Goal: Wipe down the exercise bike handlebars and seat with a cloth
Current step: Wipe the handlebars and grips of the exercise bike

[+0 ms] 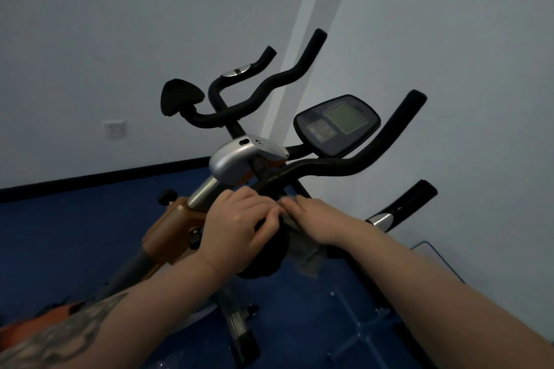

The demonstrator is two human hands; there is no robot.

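Here both hands meet on the near part of the black handlebars [314, 166], just below the silver stem cover [236, 159]. The left hand [236, 225] lies over a rounded black pad [263, 260] at the bar's lower bend, its fingers curled round that part with the fingertips pointing toward the other hand. The right hand [317, 223] rests beside it with its fingers laid fairly straight and close together, pressing the grey cloth [302, 252] against the bar. The cloth sits under the right fingers and palm, a strip showing between the two hands and a loose fold hanging below the right wrist. The display console [337, 124] stands above, between the curved bar ends. Behind are the pale wall [120, 24] and blue floor [75, 234]
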